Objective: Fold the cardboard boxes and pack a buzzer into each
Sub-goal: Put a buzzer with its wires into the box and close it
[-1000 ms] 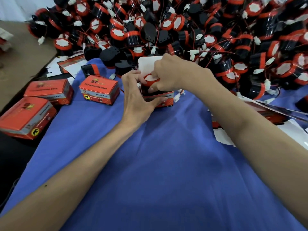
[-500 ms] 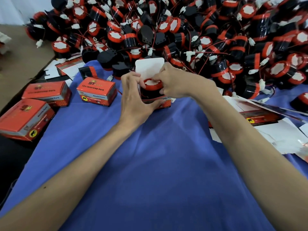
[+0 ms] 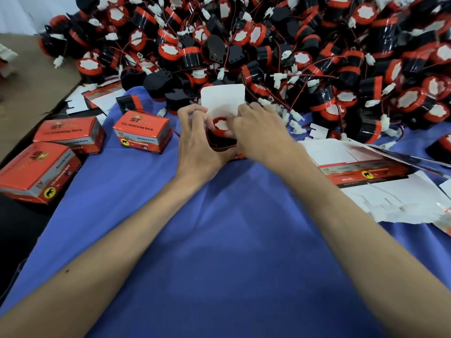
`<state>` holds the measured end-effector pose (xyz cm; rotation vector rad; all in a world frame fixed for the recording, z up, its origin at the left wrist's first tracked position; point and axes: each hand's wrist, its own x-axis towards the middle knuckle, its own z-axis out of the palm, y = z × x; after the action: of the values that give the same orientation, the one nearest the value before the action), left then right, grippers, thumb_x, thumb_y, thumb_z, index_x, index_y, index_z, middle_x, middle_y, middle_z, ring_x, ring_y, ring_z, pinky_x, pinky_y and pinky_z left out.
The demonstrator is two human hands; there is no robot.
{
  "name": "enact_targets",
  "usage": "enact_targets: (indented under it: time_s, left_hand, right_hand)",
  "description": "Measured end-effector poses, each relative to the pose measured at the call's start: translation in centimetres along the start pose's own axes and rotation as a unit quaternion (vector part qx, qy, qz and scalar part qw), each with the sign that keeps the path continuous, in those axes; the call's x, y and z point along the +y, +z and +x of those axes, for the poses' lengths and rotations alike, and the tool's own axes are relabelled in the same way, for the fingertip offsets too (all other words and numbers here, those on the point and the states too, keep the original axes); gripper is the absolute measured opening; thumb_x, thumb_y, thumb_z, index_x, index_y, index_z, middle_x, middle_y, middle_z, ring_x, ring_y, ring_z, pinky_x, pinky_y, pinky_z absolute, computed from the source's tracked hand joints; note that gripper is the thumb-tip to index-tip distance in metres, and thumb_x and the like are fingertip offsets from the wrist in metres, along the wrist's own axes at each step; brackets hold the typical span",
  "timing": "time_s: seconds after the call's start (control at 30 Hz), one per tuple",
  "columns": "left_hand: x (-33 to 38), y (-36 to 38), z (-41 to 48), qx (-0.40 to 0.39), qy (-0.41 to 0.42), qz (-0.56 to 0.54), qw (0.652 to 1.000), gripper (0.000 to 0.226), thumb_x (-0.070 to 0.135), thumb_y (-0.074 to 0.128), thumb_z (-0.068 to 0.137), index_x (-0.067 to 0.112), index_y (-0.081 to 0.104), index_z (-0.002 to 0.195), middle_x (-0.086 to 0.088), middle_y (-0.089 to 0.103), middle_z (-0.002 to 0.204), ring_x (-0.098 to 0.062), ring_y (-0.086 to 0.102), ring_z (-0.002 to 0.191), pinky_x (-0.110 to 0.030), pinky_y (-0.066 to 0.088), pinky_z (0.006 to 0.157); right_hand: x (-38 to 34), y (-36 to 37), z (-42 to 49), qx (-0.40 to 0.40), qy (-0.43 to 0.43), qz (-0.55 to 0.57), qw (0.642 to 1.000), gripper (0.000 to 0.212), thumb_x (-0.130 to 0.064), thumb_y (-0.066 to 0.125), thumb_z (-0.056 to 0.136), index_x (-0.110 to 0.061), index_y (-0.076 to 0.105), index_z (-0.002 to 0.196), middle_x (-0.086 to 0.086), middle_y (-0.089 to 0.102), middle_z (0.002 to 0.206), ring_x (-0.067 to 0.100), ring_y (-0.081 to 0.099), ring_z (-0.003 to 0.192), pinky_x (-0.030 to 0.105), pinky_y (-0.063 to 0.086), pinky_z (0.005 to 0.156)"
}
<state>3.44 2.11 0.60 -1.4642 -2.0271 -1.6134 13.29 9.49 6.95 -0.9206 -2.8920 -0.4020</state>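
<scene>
An open red cardboard box stands on the blue cloth at centre, its white lid flap (image 3: pixel 222 98) sticking up behind. A black buzzer with a red rim (image 3: pixel 220 123) sits partly inside it. My left hand (image 3: pixel 199 145) grips the box's left side, fingers curled over its top edge. From the right, my right hand (image 3: pixel 258 132) curls its fingers onto the buzzer and the box opening. Most of the box is hidden by both hands.
A big heap of black-and-red buzzers (image 3: pixel 268 50) with white plugs fills the back. Three closed red boxes (image 3: pixel 142 131) (image 3: pixel 68 134) (image 3: pixel 36 172) lie at left. Flat unfolded box blanks (image 3: pixel 366 172) lie at right. The blue cloth (image 3: pixel 219 240) spreads towards me.
The buzzer has sunk further into the box under my right hand. My left fingers have risen and curled over the box's top edge.
</scene>
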Motion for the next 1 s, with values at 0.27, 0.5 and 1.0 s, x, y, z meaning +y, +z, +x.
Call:
enact_targets:
  time_s: [0.27,0.5,1.0]
  left_hand:
    - [0.4,-0.1,0.0,-0.026,-0.004,0.007,1.000,0.049,0.013,0.088,0.064,-0.003,0.051,0.092,-0.022,0.041,0.123,0.007,0.032,0.091,-0.025,0.041,0.074]
    - [-0.1,0.1,0.1,-0.048,0.005,0.026,0.998,0.044,0.017,0.085,0.066,-0.002,0.057,0.095,-0.020,0.042,0.125,-0.011,0.040,0.103,-0.012,0.034,0.078]
    - [-0.5,0.1,0.1,-0.048,0.019,0.012,0.999,0.052,0.029,0.089,0.065,0.002,0.055,0.092,-0.018,0.042,0.125,0.006,0.031,0.104,0.004,0.029,0.082]
  right_hand:
    - [-0.9,0.4,-1.1,0.036,-0.032,-0.042,0.998,0.027,-0.013,0.050,0.094,-0.015,0.058,0.119,0.012,0.051,0.123,0.032,0.048,0.115,0.039,0.033,0.097]
    - [1.3,-0.7,0.1,-0.090,-0.096,0.092,0.987,0.032,-0.026,0.039,0.098,-0.018,0.057,0.123,0.009,0.055,0.118,0.026,0.047,0.118,0.034,0.034,0.089]
    - [4.1,-2.0,-0.1,-0.006,-0.014,0.179,0.984,0.013,-0.015,0.073,0.081,-0.025,0.078,0.088,-0.001,0.072,0.095,0.021,0.062,0.094,0.038,0.049,0.081]
